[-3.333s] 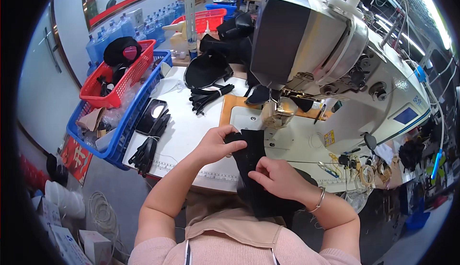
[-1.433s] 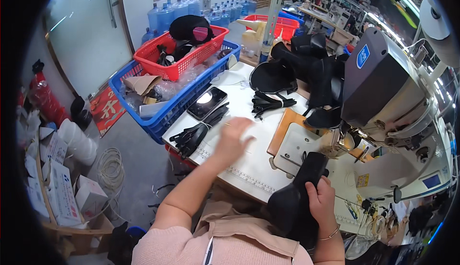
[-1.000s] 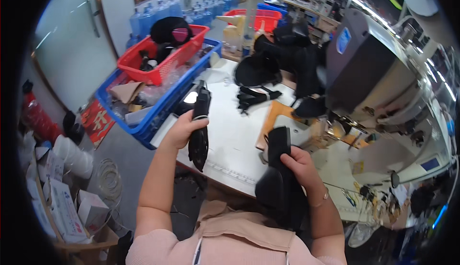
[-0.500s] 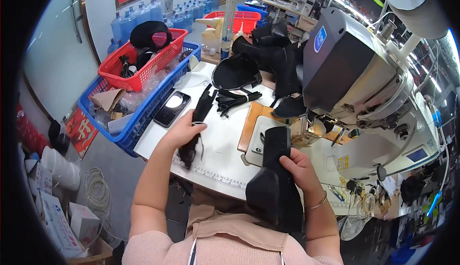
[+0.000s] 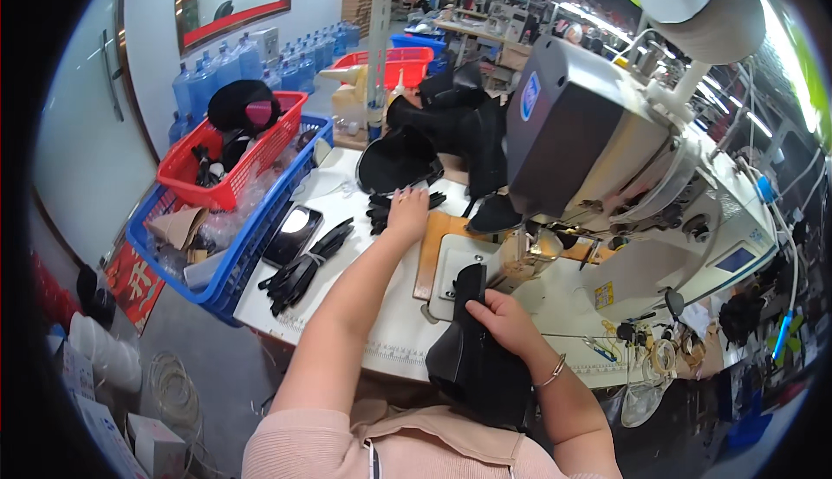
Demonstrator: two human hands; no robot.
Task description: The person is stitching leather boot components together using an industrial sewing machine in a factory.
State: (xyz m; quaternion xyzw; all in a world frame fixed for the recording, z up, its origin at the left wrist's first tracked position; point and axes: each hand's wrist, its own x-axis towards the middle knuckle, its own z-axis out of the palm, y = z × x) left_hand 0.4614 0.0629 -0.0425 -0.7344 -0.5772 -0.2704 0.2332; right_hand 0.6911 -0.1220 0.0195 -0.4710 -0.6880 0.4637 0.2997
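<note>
My right hand (image 5: 504, 319) grips a black boot upper (image 5: 468, 349) near its top edge, in front of the sewing machine, with its lower part hanging over the table's front edge towards my lap. Stretched forward, my left hand (image 5: 409, 212) lies over a bundle of black strips (image 5: 379, 212), its fingers extended and partly covering it. A second bundle of black strips (image 5: 305, 268), tied round its middle, rests on the white table beside a phone (image 5: 293, 234). Just beyond my left hand sits a rounded black piece (image 5: 399, 160).
The sewing machine (image 5: 563, 132) with a large white thread cone (image 5: 702, 11) rises at the right. More black boot uppers (image 5: 459, 128) are heaped behind its plate. On the left, a red basket (image 5: 230, 186) sits over a blue basket (image 5: 221, 284).
My left hand has let go of the first strip bundle, now lying on the table, and moved forward and right onto the other bundle. The boot upper in my right hand has tilted and lowered.
</note>
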